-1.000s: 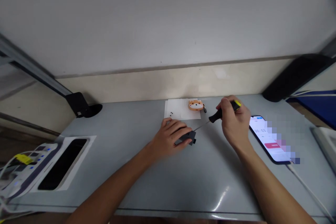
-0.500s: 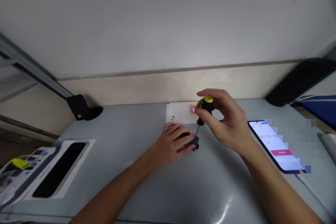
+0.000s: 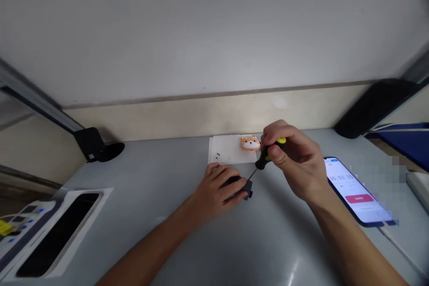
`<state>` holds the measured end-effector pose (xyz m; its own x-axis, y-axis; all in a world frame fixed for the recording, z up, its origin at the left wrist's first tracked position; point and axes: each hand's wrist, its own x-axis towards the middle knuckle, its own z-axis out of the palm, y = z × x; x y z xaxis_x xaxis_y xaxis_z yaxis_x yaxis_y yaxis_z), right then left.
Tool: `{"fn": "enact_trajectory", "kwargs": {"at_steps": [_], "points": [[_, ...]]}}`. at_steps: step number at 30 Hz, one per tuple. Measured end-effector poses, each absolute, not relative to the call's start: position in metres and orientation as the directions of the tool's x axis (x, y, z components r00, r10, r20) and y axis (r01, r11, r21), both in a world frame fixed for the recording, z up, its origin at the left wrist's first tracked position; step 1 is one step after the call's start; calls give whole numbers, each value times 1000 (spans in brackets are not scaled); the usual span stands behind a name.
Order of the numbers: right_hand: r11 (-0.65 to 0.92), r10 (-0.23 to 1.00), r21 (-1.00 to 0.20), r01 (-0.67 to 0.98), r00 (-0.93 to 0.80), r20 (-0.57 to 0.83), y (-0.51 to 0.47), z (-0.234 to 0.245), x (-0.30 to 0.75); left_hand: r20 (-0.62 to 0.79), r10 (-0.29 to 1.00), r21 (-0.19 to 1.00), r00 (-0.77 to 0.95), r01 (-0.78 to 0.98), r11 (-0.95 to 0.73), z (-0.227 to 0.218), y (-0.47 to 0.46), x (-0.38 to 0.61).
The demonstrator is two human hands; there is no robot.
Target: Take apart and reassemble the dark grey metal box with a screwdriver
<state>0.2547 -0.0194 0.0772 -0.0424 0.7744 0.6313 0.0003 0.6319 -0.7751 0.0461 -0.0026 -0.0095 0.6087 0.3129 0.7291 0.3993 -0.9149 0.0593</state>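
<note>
My left hand (image 3: 219,190) is closed over a small black device (image 3: 247,189), pressing it against the grey table; most of it is hidden under the fingers, so its kind cannot be told. In my right hand (image 3: 296,161) is a black and yellow screwdriver (image 3: 262,161), tilted with its handle up to the right. Its thin shaft reaches down to the device's upper edge beside my left fingers. Just behind, a few tiny dark screws (image 3: 217,156) lie on a white paper sheet (image 3: 229,145), along with an orange and white dog-faced case (image 3: 250,143).
At the right lies a phone (image 3: 358,194) with a running timer and a white cable. Toward the left are another dark-screened phone (image 3: 60,232) on white paper and a power strip (image 3: 25,228). A black cylinder (image 3: 372,107) leans by the wall at the back right.
My right hand has tipped the screwdriver's handle to the right and closed its fingers around it, uncovering the dog-faced case. My left hand stays on the device; the view has shifted slightly.
</note>
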Motion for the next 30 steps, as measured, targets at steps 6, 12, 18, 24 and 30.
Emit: {"fn": "enact_trajectory", "kwargs": {"at_steps": [6, 12, 18, 24, 30], "points": [[509, 835, -835, -209, -117, 538, -18, 73, 256, 744, 297, 46, 599, 397, -917, -12, -2, 46], [582, 807, -795, -174, 3, 590, -13, 69, 255, 758, 274, 30, 591, 389, -921, -10, -2, 47], [443, 872, -849, -289, -81, 483, -11, 70, 260, 767, 274, 32, 580, 391, -920, -10, -1, 48], [495, 857, -824, -276, 1, 515, -12, 69, 255, 765, 281, 38, 579, 395, -918, -11, -2, 48], [446, 878, -848, -287, -42, 476, -10, 70, 259, 760, 294, 47, 580, 402, -914, -10, -2, 48]]}}
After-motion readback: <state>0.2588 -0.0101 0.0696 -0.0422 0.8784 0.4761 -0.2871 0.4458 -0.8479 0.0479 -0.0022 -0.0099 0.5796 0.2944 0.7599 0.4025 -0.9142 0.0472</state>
